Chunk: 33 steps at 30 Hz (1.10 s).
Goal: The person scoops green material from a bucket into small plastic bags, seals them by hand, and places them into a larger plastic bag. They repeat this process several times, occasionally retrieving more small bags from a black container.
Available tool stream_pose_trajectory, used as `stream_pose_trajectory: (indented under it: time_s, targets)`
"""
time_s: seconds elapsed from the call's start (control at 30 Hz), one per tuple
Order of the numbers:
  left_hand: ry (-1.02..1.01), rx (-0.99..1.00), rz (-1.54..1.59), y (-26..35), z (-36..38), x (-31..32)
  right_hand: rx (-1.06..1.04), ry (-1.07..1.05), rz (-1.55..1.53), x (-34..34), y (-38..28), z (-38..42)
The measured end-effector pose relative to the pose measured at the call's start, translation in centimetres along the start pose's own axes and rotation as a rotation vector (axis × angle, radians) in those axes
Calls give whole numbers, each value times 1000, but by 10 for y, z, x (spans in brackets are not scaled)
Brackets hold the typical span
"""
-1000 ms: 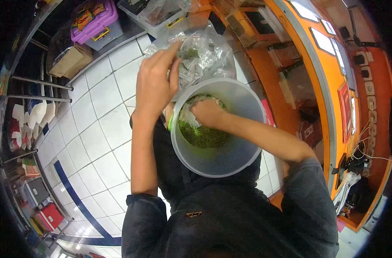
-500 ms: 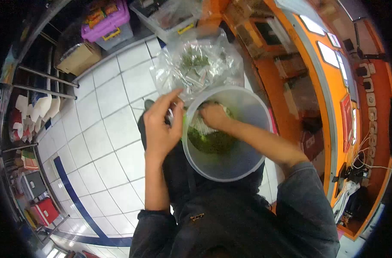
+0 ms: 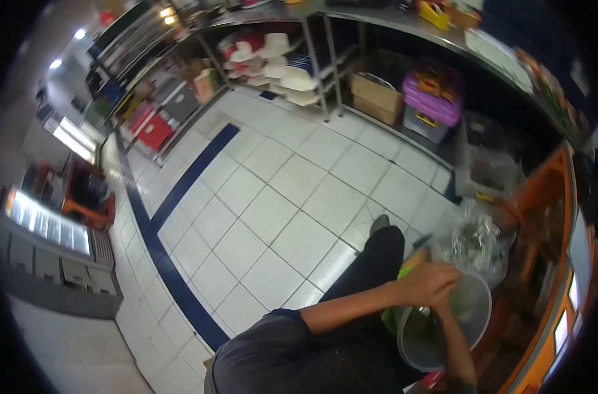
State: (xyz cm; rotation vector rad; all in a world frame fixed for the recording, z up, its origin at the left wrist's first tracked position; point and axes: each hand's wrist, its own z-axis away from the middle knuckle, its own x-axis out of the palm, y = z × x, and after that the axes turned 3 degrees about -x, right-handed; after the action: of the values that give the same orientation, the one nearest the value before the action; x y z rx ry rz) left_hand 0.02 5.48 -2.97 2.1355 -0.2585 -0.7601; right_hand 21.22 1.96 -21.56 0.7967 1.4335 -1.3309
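- Now, the person's bare left hand [image 3: 427, 285] is up over the tall, round, translucent plastic tub [image 3: 475, 314], fingers curled partway in; whether it pinches anything, the blur won't tell.
- Right against it, the bare right hand [image 3: 441, 302] is mostly covered by the left; how far it is closed, and on what, cannot be told.
- Here's the risk: if anything is between those fingertips, a loose pinch could drop it, and a careless parting of the hands could scatter bits past the rim.
- Watch that right forearm too, crossing the tub's opening: leaning on the rim could tip it.
- And the tub itself? Mouth up, in front of the person, close by the dark-trousered leg [image 3: 371, 262]; its wall is cloudy, with a dark green mass [image 3: 421, 331] inside, too blurred for texture.
- Just beyond the rim, a crumpled clear plastic bag [image 3: 473, 240] shows green within; a knock could spill that onto the white-tiled floor [image 3: 279, 217].
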Motion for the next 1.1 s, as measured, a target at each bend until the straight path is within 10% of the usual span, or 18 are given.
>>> stream_pose_trajectory:
  time_s: [0.43, 0.6, 1.1]
  targets:
    - [-55, -24, 10, 30, 27, -22, -395, 331, -18, -16, -4, 12]
    - [-52, 72, -135, 20, 38, 1, -206, 84, -89, -60, -9, 23]
    - [-464, -57, -205, 55, 34, 35, 150, 497, 19, -175, -139, 169]
